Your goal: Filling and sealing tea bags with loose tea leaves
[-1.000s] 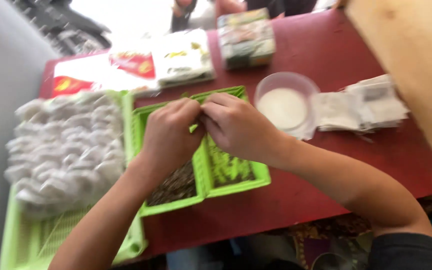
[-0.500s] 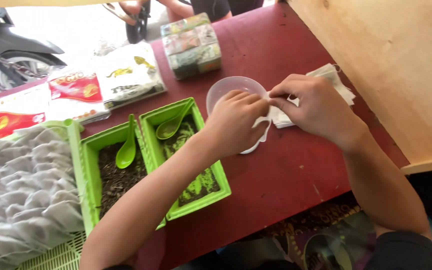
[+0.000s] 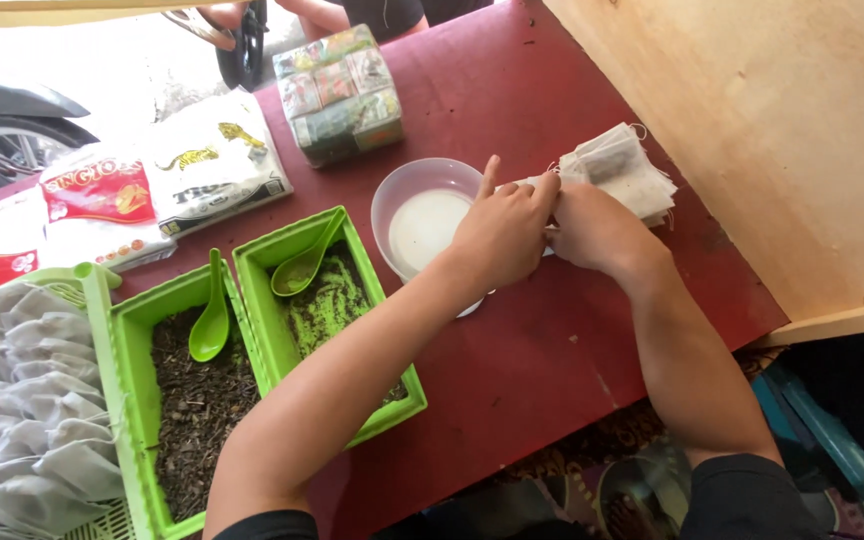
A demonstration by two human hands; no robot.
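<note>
Our left hand (image 3: 500, 235) and right hand (image 3: 592, 228) meet at two o'clock on the red surface (image 3: 552, 350), fingers pinching a white paper pouch (image 3: 544, 185) beside the bowl (image 3: 422, 225)

One head-worn view only, looking steeply down and slightly forward from close above the red worktop (image 3: 552, 350). Both forearms run up from the bottom edge, and the street shows along the top left.

Glossy green plastic trays (image 3: 252, 262); translucent plastic bowl (image 3: 399, 184); matt red tabletop (image 3: 542, 360); papery sachets (image 3: 617, 170).
</note>
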